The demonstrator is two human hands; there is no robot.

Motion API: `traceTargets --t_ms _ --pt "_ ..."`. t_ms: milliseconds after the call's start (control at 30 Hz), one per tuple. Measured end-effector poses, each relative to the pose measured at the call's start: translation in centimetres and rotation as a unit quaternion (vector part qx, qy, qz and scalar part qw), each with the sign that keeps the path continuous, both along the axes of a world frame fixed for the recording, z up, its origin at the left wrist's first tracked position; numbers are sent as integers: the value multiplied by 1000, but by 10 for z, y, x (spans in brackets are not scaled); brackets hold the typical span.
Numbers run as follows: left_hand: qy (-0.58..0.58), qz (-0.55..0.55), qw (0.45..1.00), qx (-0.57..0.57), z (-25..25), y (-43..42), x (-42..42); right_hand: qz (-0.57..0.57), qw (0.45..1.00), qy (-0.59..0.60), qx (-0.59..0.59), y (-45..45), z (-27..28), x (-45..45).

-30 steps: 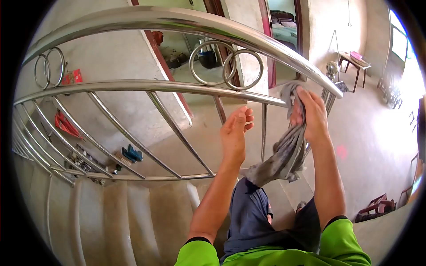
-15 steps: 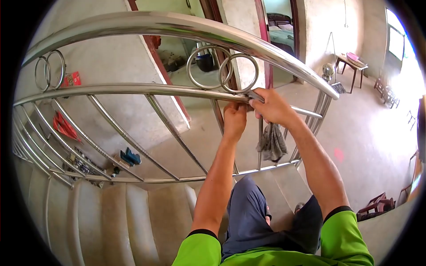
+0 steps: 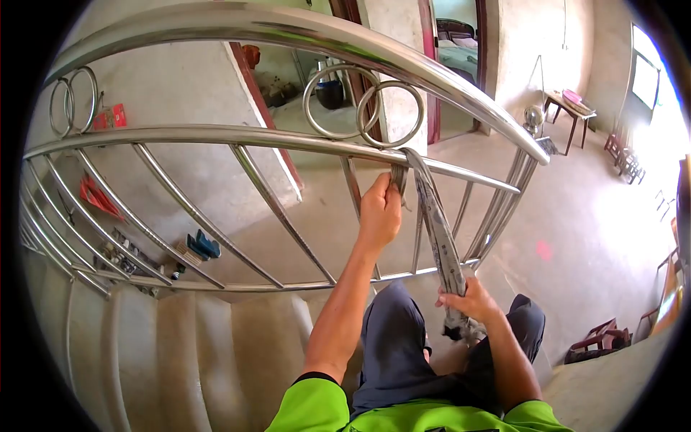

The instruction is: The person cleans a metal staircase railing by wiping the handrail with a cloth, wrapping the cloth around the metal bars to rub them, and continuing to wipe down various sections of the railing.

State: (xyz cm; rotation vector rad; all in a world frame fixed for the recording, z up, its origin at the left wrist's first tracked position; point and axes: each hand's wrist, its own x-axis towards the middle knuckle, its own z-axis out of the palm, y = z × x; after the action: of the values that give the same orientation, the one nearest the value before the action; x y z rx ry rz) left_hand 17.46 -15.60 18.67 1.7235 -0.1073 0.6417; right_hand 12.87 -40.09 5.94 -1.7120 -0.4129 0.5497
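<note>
A grey, stained rag [image 3: 437,223] is looped over the middle rail [image 3: 302,138] of a shiny metal stair railing, just below a pair of interlocked metal rings [image 3: 392,114]. Close under the rail, my left hand [image 3: 381,210] is closed round the short end of the rag. Lower down, near my knees, my right hand [image 3: 468,301] grips the long end, which is stretched taut and slanting. The rag's frayed, dark tip hangs below my right fingers.
The thick top handrail [image 3: 302,27] curves above, with slanted bars [image 3: 263,187] below. Concrete steps [image 3: 216,335] lie at the lower left. Beyond the railing, blue boots [image 3: 204,245], a wooden table [image 3: 568,108] and a dark red stool [image 3: 601,338] stand on the floor.
My right hand has pulled down from the rail toward my knees, drawing the bunched rag into a long strip. My left hand has dropped slightly below the rail.
</note>
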Motion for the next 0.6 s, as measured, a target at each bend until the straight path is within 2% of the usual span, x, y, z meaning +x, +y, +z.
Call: traceTargets --t_ms 33,100,133,200,267,300,367,400,433,467,567,600 --pt "18 -10 1000 -2 -3 0 -7 1 1000 -1 -2 0 11 -6" --pt "36 -7 999 15 -18 -1 -27 -1 997 28 77 3 29 -12" --pt "55 -3 998 33 -29 -1 -41 10 998 10 54 2 33 -6" --pt "58 -28 997 43 -81 9 -72 -2 996 -23 87 13 70 0" --pt "116 -61 991 -37 -78 4 -126 -25 981 -112 154 38 102 11" --pt "141 -70 987 -37 -82 8 -150 -36 967 -166 189 54 116 18" --pt "165 -85 982 -25 -85 8 -180 -39 959 -192 207 87 145 28" --pt "167 -94 975 -112 -83 6 -191 -46 956 -193 214 103 151 29" --pt "169 -101 960 -201 -81 5 -197 -73 965 -195 160 119 152 31" --pt "169 -102 960 -196 -82 9 -194 -96 970 -198 103 126 152 32" --pt "103 -29 972 -207 -97 31 -164 -88 962 -251 67 118 139 -5" --pt "75 -16 971 -225 -97 36 -147 -73 963 -245 88 109 129 -20"
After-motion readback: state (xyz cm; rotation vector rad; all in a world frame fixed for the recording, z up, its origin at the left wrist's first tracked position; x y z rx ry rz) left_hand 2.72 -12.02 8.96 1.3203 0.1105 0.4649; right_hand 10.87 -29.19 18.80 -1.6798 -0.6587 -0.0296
